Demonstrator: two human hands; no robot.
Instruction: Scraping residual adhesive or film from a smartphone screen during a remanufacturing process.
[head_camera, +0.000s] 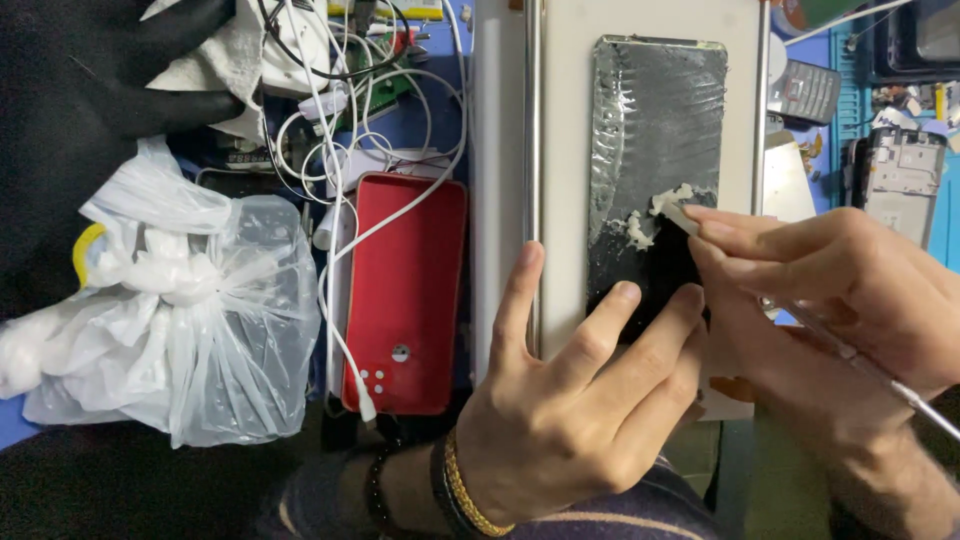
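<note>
Item 1, panel (655, 150): a dark, flat phone panel coated in grey glue residue. It lies on a white slab (565, 120) ahead of you, long axis running straight away from you, its near end under your fingers. The far end is bare of hands. A clump of whitish residue (640, 228) sits at the boundary between the smeared far part and the cleaner, black near part.

Item 2, left hand (560, 400): yours, palm down, fingers spread apart. Index lies along the metal strip (533, 150) at the slab's edge; middle and ring fingertips press flat on the panel's near end, pinning it. It grips nothing.

Item 3, right hand (840, 300): yours, coming in from the right. Thumb and forefingers are pinched together on a thin metal tool (900, 385), whose shaft trails back toward your right wrist. The white tip (678, 212) meets the panel at the residue clump, just beyond your left fingertips. This is the nearer hand to the residue; the uncleaned glue lies away from you, along the long axis from the tip.

Item 4, surroundings: a red phone case (405, 295) just left of the slab, white cables (340, 150) draped over it. Further left, a knotted clear plastic bag (170, 320). A bare phone frame (905, 180) lies to the right on the blue mat (945, 240).
</note>
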